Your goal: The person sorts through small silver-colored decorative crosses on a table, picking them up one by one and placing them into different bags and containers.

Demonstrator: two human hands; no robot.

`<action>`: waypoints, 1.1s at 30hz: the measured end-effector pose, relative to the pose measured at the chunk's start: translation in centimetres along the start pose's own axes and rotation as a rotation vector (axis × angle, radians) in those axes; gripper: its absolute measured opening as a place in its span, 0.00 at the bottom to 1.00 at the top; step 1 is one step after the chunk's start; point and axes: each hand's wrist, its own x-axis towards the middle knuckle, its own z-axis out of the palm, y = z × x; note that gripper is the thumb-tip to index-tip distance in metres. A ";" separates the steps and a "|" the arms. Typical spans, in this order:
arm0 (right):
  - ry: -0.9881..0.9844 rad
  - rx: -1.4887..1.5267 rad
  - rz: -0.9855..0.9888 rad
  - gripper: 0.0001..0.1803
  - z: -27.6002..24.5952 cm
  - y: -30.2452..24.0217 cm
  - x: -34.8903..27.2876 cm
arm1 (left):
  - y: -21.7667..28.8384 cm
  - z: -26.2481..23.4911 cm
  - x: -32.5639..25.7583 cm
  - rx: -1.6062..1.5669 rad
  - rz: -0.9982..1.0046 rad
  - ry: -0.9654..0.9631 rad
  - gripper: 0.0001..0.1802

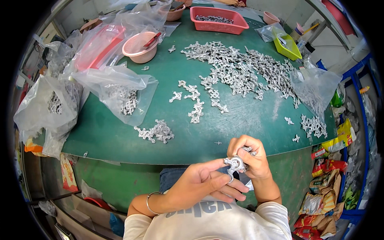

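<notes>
Just in front of the table's near edge, my two hands meet at a small silver metal casting (235, 163) with a round ring and a curved arm. My left hand (202, 180) pinches its lower arm between thumb and fingers, the other fingers stretched out beneath. Curled round the upper side, my right hand (253, 158) grips the same casting, and more silver metal shows between its fingers. Whether that is a second piece, I cannot tell. Nearest on the table lies a tiny thin metal bit (218, 143). To the left is a small heap of similar castings (158, 132).
A large pile of castings (236, 68) spreads over the green table (160, 104). Clear bags of castings (128, 100) lie left and right. Behind stand a pink basin (138, 56), a red tray (240, 28) and a yellow-green basket (288, 50). Another person's hands (234, 2) show at the far edge.
</notes>
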 end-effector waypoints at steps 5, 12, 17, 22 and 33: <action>0.009 0.038 0.007 0.09 0.2 0.2 0.1 | -0.1 -0.1 0.0 -0.054 -0.011 0.021 0.25; 0.039 0.089 0.044 0.08 0.5 0.1 0.0 | 0.0 -0.1 0.1 -0.125 -0.027 0.043 0.24; 0.055 0.115 0.065 0.08 0.7 -0.1 0.0 | 0.0 -0.2 0.1 -0.155 -0.027 0.043 0.23; 0.097 0.060 0.061 0.10 0.8 0.0 0.0 | 0.0 -0.3 0.2 -0.181 -0.034 0.046 0.23; 0.204 -0.167 -0.048 0.05 -0.1 0.4 0.1 | -1.3 -1.7 2.0 -0.077 0.187 0.146 0.20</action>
